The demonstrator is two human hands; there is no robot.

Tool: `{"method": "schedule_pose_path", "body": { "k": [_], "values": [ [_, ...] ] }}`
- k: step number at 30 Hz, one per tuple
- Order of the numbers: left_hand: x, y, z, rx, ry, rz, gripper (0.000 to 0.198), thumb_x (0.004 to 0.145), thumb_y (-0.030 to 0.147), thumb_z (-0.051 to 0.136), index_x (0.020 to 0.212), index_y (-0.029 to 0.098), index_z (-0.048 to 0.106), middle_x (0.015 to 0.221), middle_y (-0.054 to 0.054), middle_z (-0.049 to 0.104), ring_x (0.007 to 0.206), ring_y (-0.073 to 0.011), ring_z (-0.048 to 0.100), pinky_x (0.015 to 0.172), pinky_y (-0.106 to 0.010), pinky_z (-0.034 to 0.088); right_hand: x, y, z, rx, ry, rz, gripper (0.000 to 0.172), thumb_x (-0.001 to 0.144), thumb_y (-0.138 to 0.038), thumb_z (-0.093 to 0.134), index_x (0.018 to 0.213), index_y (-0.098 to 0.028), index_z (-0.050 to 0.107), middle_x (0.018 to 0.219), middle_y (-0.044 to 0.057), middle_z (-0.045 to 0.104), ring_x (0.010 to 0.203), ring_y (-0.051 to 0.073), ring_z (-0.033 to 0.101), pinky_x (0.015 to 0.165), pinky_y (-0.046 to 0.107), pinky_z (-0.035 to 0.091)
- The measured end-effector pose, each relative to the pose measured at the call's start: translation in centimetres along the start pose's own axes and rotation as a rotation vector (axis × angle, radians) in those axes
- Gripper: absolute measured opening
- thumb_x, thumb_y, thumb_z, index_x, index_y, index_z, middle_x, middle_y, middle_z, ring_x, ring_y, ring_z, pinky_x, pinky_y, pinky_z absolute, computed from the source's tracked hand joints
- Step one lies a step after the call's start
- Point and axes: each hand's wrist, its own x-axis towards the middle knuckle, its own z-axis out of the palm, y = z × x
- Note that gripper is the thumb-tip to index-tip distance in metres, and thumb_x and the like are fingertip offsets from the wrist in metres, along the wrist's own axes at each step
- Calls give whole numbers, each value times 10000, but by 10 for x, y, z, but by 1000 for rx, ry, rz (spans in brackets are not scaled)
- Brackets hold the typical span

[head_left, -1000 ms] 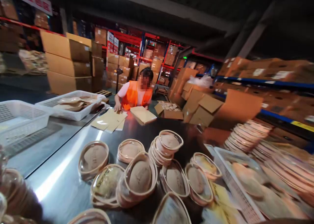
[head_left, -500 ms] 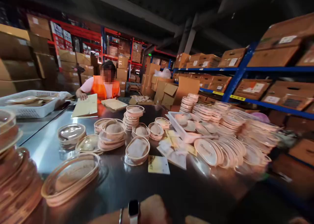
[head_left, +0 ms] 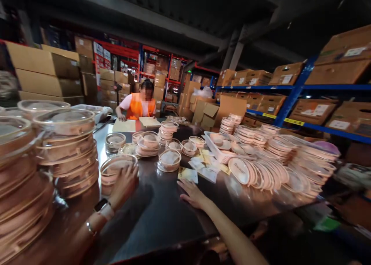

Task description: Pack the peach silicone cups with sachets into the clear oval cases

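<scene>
My left hand [head_left: 125, 184], with a watch and a bracelet on its wrist, lies with stretched fingers against the right side of a round clear-lidded container [head_left: 111, 167]. Whether its thumb grips the far side is hidden. My right hand [head_left: 191, 193] is low over the dark tabletop with its fingers apart. Its fingertips are at the near edge of a printed card [head_left: 188, 175], and I cannot tell whether they touch it. Beyond the card lie several loose cards and slips [head_left: 207, 173]. Another clear-lidded container [head_left: 169, 159] stands between my hands, farther back.
Tall stacks of lidded containers [head_left: 68, 153] rise at the left. To the right are a basket [head_left: 213, 147] of round pieces and fanned oval lids [head_left: 242, 172]. A person in an orange vest [head_left: 139, 105] sits across the metal table [head_left: 156, 211]. Boxed shelves [head_left: 290, 122] line the right.
My view has swung left, showing more of the left stacks. My left hand has come up from the bottom edge to the container, and my right hand has reached forward to the card.
</scene>
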Motion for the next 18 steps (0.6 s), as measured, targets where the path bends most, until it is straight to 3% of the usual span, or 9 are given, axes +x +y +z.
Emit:
{"method": "schedule_pose_path", "body": {
  "k": [3,6,10,12,14,16,18],
  "values": [
    [1,-48,-4,-14,157,-261,462,927,292,397,1244,26,602,1368,-302,530,1320,-524,434,1033,-730,342,32,0,17,-30,210,83,505,977,-166,445,1478,-166,509,1579,185,410,1515,374,262,1198,712,90],
    [-2,-72,10,-134,260,-359,436,891,393,443,1130,97,656,1331,-252,575,1368,-526,380,1056,-769,295,59,-18,30,-35,299,-29,590,911,-93,506,1497,-158,480,1614,190,340,1532,361,213,1226,671,86],
    [9,-78,36,-409,338,-330,375,766,576,584,861,220,658,1199,-158,659,1261,-403,548,1140,-599,370,101,-63,48,73,188,-366,754,791,-176,735,1499,-242,485,1614,135,365,1520,342,259,1246,568,202],
    [16,-80,45,-520,399,-396,514,697,673,621,919,209,628,1195,-173,645,1211,-415,583,1117,-595,411,121,-85,54,171,134,-362,867,785,-238,762,1562,-219,379,1661,158,231,1531,380,193,1238,578,209],
    [18,-82,51,-612,425,-485,660,660,726,634,1024,176,597,1122,-183,657,1120,-442,629,1041,-639,464,138,-100,57,266,112,-246,922,810,-261,733,1603,-199,268,1679,177,130,1533,397,173,1227,575,235],
    [16,-84,52,-697,388,-524,689,673,724,635,1075,167,586,1014,-151,693,985,-414,689,936,-617,541,150,-106,60,385,95,-156,925,827,-239,686,1617,-194,206,1647,204,258,1504,382,286,1199,567,297],
    [12,-82,49,-779,342,-508,662,693,689,653,1120,187,588,1056,-127,719,999,-365,710,908,-533,583,157,-106,63,563,122,-155,975,786,-247,701,1617,-201,193,1551,200,452,1446,359,408,1182,561,327]
  ]
}}
